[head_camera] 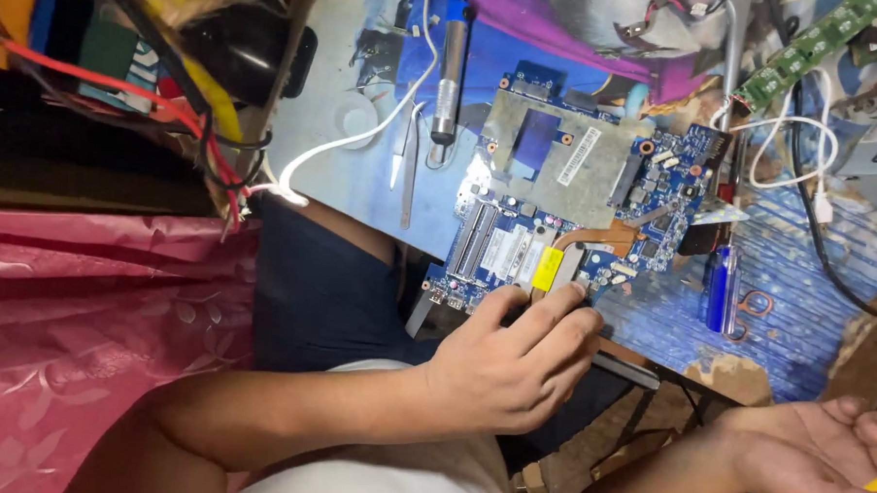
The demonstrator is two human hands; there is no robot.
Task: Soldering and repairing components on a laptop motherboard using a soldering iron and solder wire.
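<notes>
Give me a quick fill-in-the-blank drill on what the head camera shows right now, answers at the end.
1. The left hand rests its fingers on the near edge of the blue ____.
2. The right hand lies palm up, away from the board, with something ____ in colour at its edge.
3. The copper heat pipe on the circuit board carries a ____ sticker.
4. Left of the board, beside the tweezers, lies a soldering ____.

Answers: circuit board; yellow; yellow; iron

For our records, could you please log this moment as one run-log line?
left hand: fingertips on blue circuit board near yellow tab | right hand: open, palm up, off board | soldering iron: lying on table
</notes>
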